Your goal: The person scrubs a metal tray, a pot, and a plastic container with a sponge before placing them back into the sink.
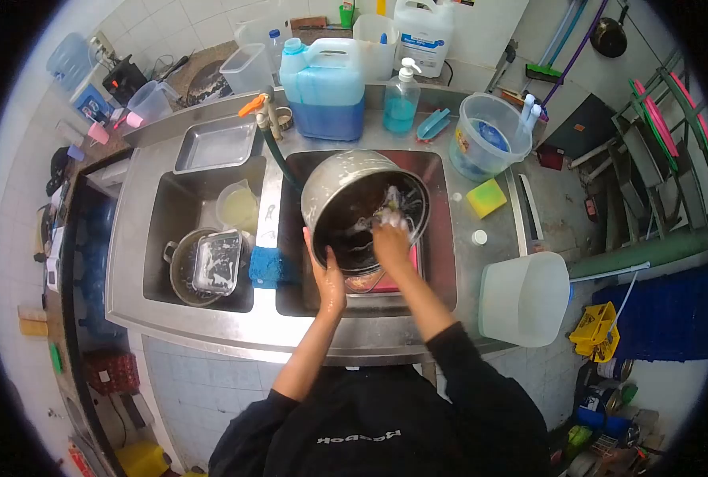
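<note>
With the left hand (328,277) grasping the near-left rim of the tilted pot (344,175), steady it over the basin (443,238) beneath. Rub evenly along the pot's inside with the right hand (391,238), bunched in suds; cannot tell whether around a scrubber. Mind the hose (276,153) to the pot's left and the blue jug (323,95) behind.

Upside-down white lettering (359,438) on the black top (338,397) appears to read "Reebok", while the white jug's label (422,52) is illegible.
</note>
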`<action>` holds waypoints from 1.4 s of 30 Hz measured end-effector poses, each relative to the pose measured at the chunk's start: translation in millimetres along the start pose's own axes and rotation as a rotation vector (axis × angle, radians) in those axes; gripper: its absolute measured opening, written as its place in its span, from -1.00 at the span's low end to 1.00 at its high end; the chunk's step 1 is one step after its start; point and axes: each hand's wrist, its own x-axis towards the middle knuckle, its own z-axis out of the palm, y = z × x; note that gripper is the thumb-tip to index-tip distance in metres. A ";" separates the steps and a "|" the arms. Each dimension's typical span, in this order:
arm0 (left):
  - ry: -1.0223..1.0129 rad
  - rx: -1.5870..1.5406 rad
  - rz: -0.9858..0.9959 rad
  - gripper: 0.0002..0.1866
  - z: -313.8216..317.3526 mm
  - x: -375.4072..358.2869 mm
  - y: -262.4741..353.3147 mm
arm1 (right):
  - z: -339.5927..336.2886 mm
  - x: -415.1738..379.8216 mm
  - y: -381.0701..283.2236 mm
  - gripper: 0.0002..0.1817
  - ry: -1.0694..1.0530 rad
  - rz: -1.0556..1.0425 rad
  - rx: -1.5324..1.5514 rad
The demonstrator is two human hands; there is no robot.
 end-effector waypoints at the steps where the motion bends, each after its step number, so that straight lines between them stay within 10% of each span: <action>1: -0.035 0.042 0.029 -0.43 3.2 -0.9 17.3 | 5.8 5.1 -18.2 -0.63 0.011 0.070 0.012; 5: -0.101 0.056 0.062 -0.44 0.6 5.6 30.9 | 40.6 -1.5 -65.7 -0.65 0.200 -0.011 0.662; 9: -0.098 0.016 0.038 -0.44 -8.0 15.1 37.8 | -1.5 -8.1 -10.6 -0.79 0.051 -0.162 -0.067; 13: -0.075 0.107 0.037 -0.43 9.4 11.5 40.8 | 19.0 12.7 -32.4 -0.72 -0.165 0.253 0.300; 15: -0.093 0.109 0.047 -0.43 11.8 15.4 33.7 | 61.1 5.4 -66.6 -0.64 0.268 0.065 0.591; 17: -0.074 0.180 0.144 -0.42 1.7 26.0 18.0 | 8.5 -4.1 -68.9 -0.65 0.080 -0.036 0.836; 19: -0.087 -0.084 -0.103 -0.40 -17.3 37.6 -4.0 | -14.6 -9.6 -31.4 -0.70 -0.136 -0.113 0.660; 23: -0.068 0.074 0.082 -0.36 10.3 27.8 30.1 | -12.8 20.4 -7.5 -0.64 -0.108 0.117 0.201; 29: -0.109 0.013 -0.068 -0.41 -0.6 41.9 1.2 | -2.1 15.3 -59.1 -0.67 0.004 -0.002 0.874; 32: -0.058 -0.130 -0.100 -0.42 -7.1 47.5 12.3 | -35.2 1.7 -14.5 -0.80 0.109 -0.267 0.181; 35: -0.001 0.061 0.085 -0.42 18.0 34.5 59.5 | -40.0 21.8 -1.2 -0.84 0.119 -0.077 -0.023; 37: -0.011 0.046 0.059 -0.42 11.6 47.6 20.3 | -11.6 24.3 -29.6 -0.86 -0.094 0.093 0.267; 39: -0.004 0.130 0.197 -0.41 21.4 46.3 38.9 | -20.8 11.6 -66.2 -0.77 0.291 -0.128 0.705; 42: -0.071 0.023 0.043 -0.43 5.2 53.0 19.5 | -21.8 -0.8 -52.7 -0.71 0.120 -0.151 0.791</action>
